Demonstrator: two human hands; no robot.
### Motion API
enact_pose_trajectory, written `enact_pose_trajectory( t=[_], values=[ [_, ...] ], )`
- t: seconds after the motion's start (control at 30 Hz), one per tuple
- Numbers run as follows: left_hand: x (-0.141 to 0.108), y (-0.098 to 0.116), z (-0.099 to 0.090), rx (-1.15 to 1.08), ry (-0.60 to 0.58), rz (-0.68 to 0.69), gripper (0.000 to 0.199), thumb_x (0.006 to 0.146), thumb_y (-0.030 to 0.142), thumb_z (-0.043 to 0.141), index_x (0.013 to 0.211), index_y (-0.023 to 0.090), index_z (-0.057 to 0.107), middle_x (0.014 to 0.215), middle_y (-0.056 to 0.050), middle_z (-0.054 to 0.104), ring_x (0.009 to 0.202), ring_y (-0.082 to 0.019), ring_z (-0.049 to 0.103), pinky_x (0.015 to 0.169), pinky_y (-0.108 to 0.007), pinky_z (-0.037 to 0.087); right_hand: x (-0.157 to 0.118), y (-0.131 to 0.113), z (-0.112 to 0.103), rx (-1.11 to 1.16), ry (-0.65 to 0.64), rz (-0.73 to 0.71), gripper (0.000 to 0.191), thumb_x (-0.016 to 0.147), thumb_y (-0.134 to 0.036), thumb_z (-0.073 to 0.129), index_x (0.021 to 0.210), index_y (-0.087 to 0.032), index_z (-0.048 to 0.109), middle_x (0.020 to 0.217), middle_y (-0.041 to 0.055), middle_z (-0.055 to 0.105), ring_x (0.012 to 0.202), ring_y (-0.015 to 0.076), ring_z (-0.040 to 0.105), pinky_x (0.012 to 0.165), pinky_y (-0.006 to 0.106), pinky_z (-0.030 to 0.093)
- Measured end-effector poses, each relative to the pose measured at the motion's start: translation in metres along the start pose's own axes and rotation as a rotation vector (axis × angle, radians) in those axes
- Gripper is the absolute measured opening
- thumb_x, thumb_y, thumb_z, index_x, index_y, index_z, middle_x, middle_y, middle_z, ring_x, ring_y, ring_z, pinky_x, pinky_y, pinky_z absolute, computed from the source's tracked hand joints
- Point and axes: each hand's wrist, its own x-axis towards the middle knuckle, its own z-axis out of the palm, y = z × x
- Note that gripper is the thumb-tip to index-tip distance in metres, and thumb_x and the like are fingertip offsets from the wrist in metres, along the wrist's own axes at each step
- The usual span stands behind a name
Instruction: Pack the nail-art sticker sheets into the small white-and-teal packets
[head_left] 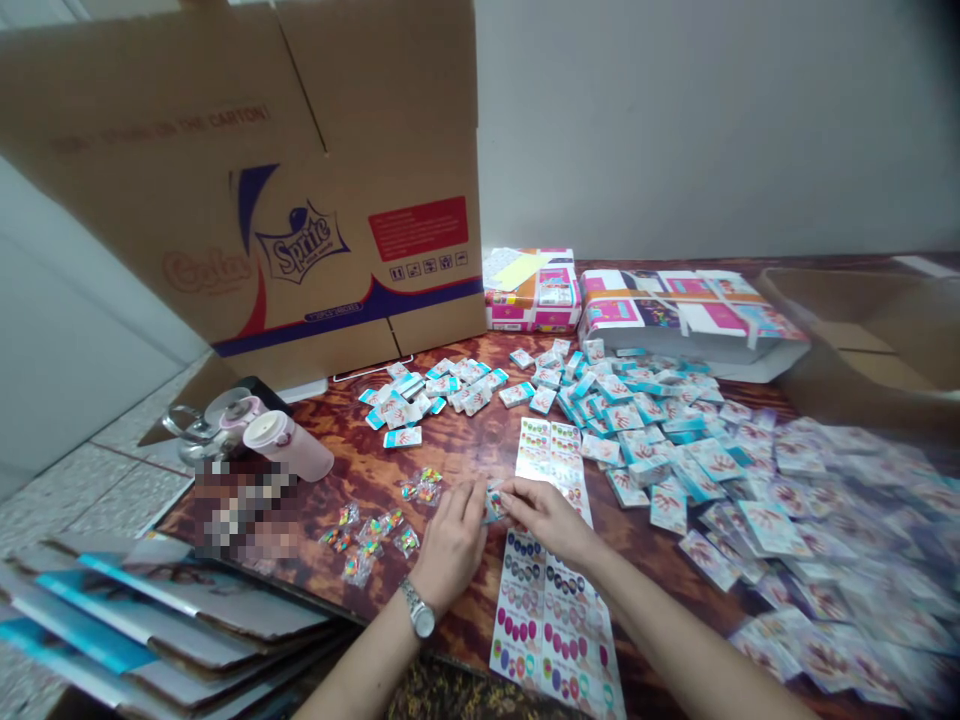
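At six o'clock, the left hand [456, 540], wearing a silver wristwatch [418, 610], and the right hand [546, 515] are pinching a small, light-blue packet [494, 502] between them at centre. A long white sheet of coloured nail designs [551, 600] is lying beneath the right hand. Clear packets of multicoloured pieces [371, 540] are lying at eight o'clock on the red-brown surface [360, 420]; small blue-and-white boxes [667, 505] are spreading toward three o'clock. A brown Sprite carton [337, 150] is standing at eleven o'clock.

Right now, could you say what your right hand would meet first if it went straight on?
Probably the left hand, just past the small packet at its fingertips, though depth is unclear.
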Motion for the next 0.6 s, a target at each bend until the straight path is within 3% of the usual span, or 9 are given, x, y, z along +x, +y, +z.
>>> enact_pose_trajectory(
  t=[0.2, 0.3, 0.4, 0.5, 0.6],
  values=[
    [-0.002, 0.003, 0.004, 0.016, 0.035, 0.029, 0.052, 0.083, 0.011, 0.037, 0.134, 0.012, 0.027, 0.119, -0.016, 0.050, 0.109, -0.025, 0.049, 0.092, -0.042, 0.044, 0.001, 0.009, 0.007, -0.258, 0.157, -0.126, 0.015, 0.083, -0.029, 0.049, 0.082, -0.020, 0.061, 0.071, 0.0001, 0.056, 0.067, 0.0148, 0.052, 0.063, 0.026, 0.041],
    [-0.003, 0.003, 0.002, -0.008, 0.067, 0.062, 0.053, 0.084, 0.010, 0.035, 0.136, 0.014, 0.024, 0.121, -0.016, 0.049, 0.112, -0.025, 0.047, 0.094, -0.043, 0.042, 0.002, 0.010, 0.005, -0.265, 0.252, -0.112, 0.015, 0.076, -0.028, 0.058, 0.088, -0.021, 0.059, 0.078, 0.0001, 0.054, 0.068, 0.0143, 0.050, 0.063, 0.025, 0.041],
    [-0.005, 0.004, 0.000, -0.030, 0.072, 0.088, 0.053, 0.084, 0.010, 0.034, 0.136, 0.016, 0.024, 0.122, -0.016, 0.048, 0.113, -0.025, 0.046, 0.093, -0.042, 0.043, 0.004, 0.012, 0.002, -0.100, 0.189, -0.030, 0.028, 0.073, -0.030, 0.062, 0.099, -0.022, 0.054, 0.076, -0.0019, 0.054, 0.069, 0.0138, 0.051, 0.061, 0.023, 0.042],
    [-0.006, 0.005, 0.000, -0.077, 0.038, 0.076, 0.049, 0.083, 0.009, 0.037, 0.131, 0.017, 0.032, 0.119, -0.014, 0.049, 0.110, -0.024, 0.048, 0.090, -0.039, 0.046, 0.006, 0.013, 0.001, -0.008, 0.068, 0.025, 0.024, 0.075, -0.032, 0.060, 0.095, -0.020, 0.057, 0.077, -0.0010, 0.058, 0.074, 0.0150, 0.054, 0.064, 0.024, 0.043],
    [-0.006, 0.007, 0.000, -0.136, -0.003, 0.046, 0.045, 0.080, 0.010, 0.042, 0.123, 0.019, 0.039, 0.117, -0.012, 0.050, 0.106, -0.023, 0.050, 0.088, -0.038, 0.047, 0.003, 0.009, 0.000, -0.006, 0.052, 0.017, 0.020, 0.076, -0.032, 0.060, 0.091, -0.019, 0.059, 0.080, 0.0006, 0.062, 0.075, 0.0160, 0.056, 0.066, 0.026, 0.044]
  ],
)
